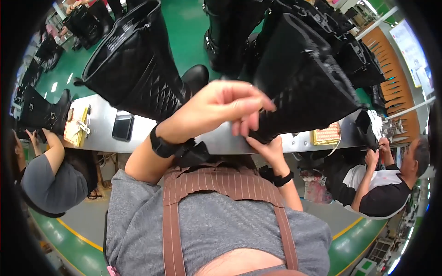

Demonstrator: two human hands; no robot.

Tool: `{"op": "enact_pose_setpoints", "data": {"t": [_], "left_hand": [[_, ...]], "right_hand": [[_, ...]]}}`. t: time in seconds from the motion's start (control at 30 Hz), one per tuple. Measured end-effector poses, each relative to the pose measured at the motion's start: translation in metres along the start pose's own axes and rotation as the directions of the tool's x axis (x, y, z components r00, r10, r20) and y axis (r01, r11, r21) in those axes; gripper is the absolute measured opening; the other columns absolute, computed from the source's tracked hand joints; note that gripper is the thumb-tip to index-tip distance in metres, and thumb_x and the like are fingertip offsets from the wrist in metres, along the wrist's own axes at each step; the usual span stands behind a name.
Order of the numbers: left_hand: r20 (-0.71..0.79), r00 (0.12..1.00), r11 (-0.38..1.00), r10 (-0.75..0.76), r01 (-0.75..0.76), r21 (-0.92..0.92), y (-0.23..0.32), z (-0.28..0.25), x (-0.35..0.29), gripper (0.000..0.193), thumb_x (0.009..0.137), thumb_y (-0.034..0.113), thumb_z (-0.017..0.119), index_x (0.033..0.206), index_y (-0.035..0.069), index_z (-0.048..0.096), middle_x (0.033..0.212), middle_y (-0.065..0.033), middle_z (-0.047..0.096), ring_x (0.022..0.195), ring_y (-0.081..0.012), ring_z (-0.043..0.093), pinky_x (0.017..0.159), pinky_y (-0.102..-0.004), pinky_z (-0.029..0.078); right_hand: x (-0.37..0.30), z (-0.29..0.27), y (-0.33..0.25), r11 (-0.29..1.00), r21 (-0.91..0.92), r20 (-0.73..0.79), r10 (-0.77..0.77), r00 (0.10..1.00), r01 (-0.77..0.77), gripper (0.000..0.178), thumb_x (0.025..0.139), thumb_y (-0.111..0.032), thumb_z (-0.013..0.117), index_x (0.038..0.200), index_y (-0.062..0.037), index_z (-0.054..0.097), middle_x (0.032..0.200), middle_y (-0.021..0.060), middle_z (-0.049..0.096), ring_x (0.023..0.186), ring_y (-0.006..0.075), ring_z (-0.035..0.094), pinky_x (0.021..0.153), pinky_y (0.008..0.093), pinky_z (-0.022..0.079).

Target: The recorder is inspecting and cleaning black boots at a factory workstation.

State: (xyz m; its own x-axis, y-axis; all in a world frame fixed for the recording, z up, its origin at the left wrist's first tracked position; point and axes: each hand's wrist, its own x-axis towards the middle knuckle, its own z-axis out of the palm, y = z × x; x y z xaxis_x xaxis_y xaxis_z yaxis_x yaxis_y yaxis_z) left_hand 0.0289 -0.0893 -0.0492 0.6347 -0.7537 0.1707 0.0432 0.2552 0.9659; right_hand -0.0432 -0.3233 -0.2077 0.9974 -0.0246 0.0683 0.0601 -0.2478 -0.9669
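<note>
A tall black boot (294,87) with a wide shaft leans to the right in front of me on the metal workbench (221,140). My right hand (269,149) grips it low down, thumb and fingers apart around its lower part; the fingertips are partly hidden. My left hand (235,106) hovers before the boot's lower shaft, fingers curled and thumb against the index finger. Whatever those fingers pinch, if anything, is too small to make out. Left of my left forearm, a second black boot (138,69) with a quilted ankle stands on the bench.
A dark phone (123,125) and a yellow notepad (78,126) lie on the bench to the left. A patterned pad (327,134) lies to the right. More black boots (230,37) stand beyond the bench. Co-workers sit on the left (57,177) and right (382,184).
</note>
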Motion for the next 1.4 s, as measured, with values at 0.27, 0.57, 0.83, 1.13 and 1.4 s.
{"op": "enact_pose_setpoints", "data": {"t": [0.27, 0.57, 0.83, 1.13, 1.4], "left_hand": [[-0.726, 0.629, 0.313, -0.277, 0.774, 0.551, -0.042, -0.042, -0.149, 0.052, 0.077, 0.046, 0.081, 0.096, -0.001, 0.069, 0.081, -0.0156, 0.069, 0.071, -0.0269, 0.066, 0.067, -0.0347, 0.05], [-0.73, 0.683, 0.925, 0.022, 0.263, 0.274, -0.123, -0.074, -0.116, 0.058, 0.077, 0.015, 0.086, 0.126, -0.001, 0.06, 0.118, -0.009, 0.067, 0.106, -0.0168, 0.064, 0.094, -0.0311, 0.051], [-0.681, 0.727, 0.931, -0.081, -0.188, -0.312, -0.108, -0.04, -0.106, 0.041, 0.096, 0.021, 0.064, 0.132, 0.001, 0.057, 0.125, -0.0088, 0.065, 0.114, -0.0208, 0.062, 0.101, -0.0388, 0.049], [-0.594, 0.801, 0.876, -0.074, -0.232, -0.423, -0.118, -0.029, -0.089, 0.049, 0.099, 0.033, 0.057, 0.135, 0.0, 0.054, 0.133, -0.0123, 0.061, 0.123, -0.0258, 0.057, 0.109, -0.0444, 0.04], [-0.654, 0.752, 0.926, 0.08, -0.298, -0.23, -0.118, -0.028, -0.097, 0.043, 0.092, 0.007, 0.062, 0.134, -0.001, 0.054, 0.13, -0.0101, 0.061, 0.121, -0.0229, 0.058, 0.108, -0.0395, 0.043]], "right_hand": [[0.013, -0.025, -0.005, 0.947, 0.016, 0.278, 0.305, 0.911, -0.322, 0.057, 0.076, -0.013, 0.086, 0.123, 0.0029, 0.06, 0.112, 0.0069, 0.067, 0.101, 0.0158, 0.062, 0.09, 0.0299, 0.05], [0.034, 0.04, -0.005, 0.996, 0.057, 0.177, 0.057, 0.982, -0.068, 0.048, 0.08, -0.016, 0.083, 0.121, 0.0024, 0.064, 0.117, 0.007, 0.067, 0.105, 0.0172, 0.063, 0.093, 0.0312, 0.05], [0.024, 0.051, -0.003, 0.536, 0.803, 0.282, 0.042, 0.958, -0.26, 0.042, 0.091, -0.017, 0.062, 0.129, 0.0013, 0.059, 0.126, 0.011, 0.064, 0.118, 0.0247, 0.061, 0.105, 0.0404, 0.045], [0.028, 0.048, -0.009, 0.429, 0.882, 0.28, -0.146, 0.949, -0.195, 0.045, 0.093, -0.027, 0.058, 0.127, 0.0032, 0.061, 0.131, 0.0119, 0.063, 0.123, 0.0254, 0.057, 0.112, 0.0415, 0.038], [0.021, 0.037, -0.008, 0.644, 0.744, 0.246, -0.013, 0.969, -0.18, 0.04, 0.085, -0.005, 0.062, 0.124, 0.0027, 0.062, 0.125, 0.0131, 0.065, 0.118, 0.0255, 0.06, 0.108, 0.0399, 0.043]]}}
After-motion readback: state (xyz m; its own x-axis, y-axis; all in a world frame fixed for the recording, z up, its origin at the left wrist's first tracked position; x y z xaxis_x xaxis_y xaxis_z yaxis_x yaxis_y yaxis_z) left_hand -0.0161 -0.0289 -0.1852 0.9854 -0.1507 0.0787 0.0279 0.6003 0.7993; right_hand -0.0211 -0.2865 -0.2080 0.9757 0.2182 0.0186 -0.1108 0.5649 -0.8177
